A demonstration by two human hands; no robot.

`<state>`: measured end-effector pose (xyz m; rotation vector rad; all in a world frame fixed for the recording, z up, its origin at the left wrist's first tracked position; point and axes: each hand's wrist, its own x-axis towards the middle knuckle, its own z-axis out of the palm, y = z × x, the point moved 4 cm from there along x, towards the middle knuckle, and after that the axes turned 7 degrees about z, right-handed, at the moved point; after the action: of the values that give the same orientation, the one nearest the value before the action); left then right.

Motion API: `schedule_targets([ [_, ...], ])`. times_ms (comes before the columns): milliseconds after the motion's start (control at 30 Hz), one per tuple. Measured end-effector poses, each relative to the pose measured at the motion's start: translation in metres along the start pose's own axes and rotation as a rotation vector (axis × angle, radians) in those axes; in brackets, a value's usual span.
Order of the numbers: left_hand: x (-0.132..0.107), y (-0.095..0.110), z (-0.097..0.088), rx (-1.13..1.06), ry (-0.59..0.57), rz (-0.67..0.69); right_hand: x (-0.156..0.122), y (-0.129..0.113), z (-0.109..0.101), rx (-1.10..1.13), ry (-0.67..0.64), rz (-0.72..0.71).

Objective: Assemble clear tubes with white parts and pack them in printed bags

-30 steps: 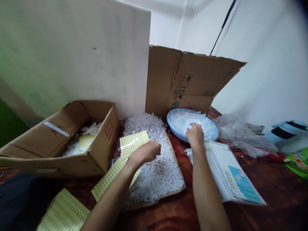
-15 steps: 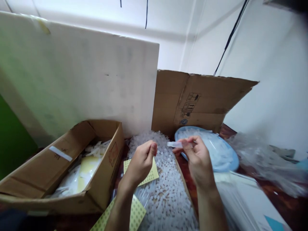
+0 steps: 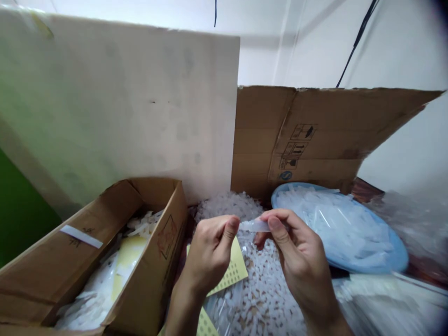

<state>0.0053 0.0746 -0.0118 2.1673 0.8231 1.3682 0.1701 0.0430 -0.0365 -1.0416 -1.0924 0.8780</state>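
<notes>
My right hand (image 3: 296,254) pinches a small translucent white plastic tube (image 3: 255,226) between thumb and fingers, holding it level. The tube's narrower end points left and meets my left hand (image 3: 215,252). That hand is closed, thumb pressed on the curled forefinger; whatever it holds at the tube's tip is hidden. Below both hands spreads a heap of small whitish plastic pieces (image 3: 261,284). Yellow sheets with rows of dots (image 3: 229,270) lie partly behind my left hand and wrist.
An open cardboard box (image 3: 150,252) with white pieces stands at left. On the right, a blue basin (image 3: 399,247) holds many translucent tubes. A white board (image 3: 140,107) and a cardboard sheet (image 3: 315,121) stand behind. Clear plastic wrapping (image 3: 416,224) lies far right.
My hands have come together, so the tube's left end now meets my left hand, where a gap was before. The view has shifted, and the basin appears larger.
</notes>
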Motion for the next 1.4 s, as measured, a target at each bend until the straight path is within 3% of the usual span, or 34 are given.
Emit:
schedule_targets([
  [200,0.001,0.0,0.018,-0.079,-0.072,-0.07,-0.001,-0.007,0.0,-0.035,-0.102,-0.026],
  [400,0.001,0.001,0.041,-0.173,-0.049,-0.181,-0.003,-0.005,-0.015,-0.02,0.026,-0.079],
  [600,0.0,0.012,0.051,-0.24,-0.03,-0.253,-0.005,-0.013,-0.019,-0.037,0.01,-0.128],
  [733,0.0,0.003,0.052,-0.263,-0.009,-0.323,-0.003,-0.016,-0.019,-0.093,0.021,-0.146],
  [867,-0.007,-0.023,0.065,-0.255,-0.172,-0.444,0.009,0.0,-0.024,-0.218,-0.034,-0.108],
  [1000,-0.021,-0.042,0.086,0.041,-0.451,-0.521,0.022,0.019,-0.048,-0.376,0.234,-0.119],
  [1100,-0.028,-0.046,0.1,0.218,-0.61,-0.465,0.027,0.028,-0.064,-0.399,0.32,-0.084],
  [1233,-0.032,-0.058,0.116,0.42,-0.592,-0.29,0.028,0.029,-0.078,-0.425,0.369,-0.097],
  [1333,-0.04,-0.07,0.133,0.427,-0.586,-0.08,0.029,0.03,-0.082,-0.469,0.377,-0.102],
  [1400,-0.048,-0.079,0.143,0.428,-0.626,-0.016,0.03,0.031,-0.082,-0.493,0.377,-0.104],
])
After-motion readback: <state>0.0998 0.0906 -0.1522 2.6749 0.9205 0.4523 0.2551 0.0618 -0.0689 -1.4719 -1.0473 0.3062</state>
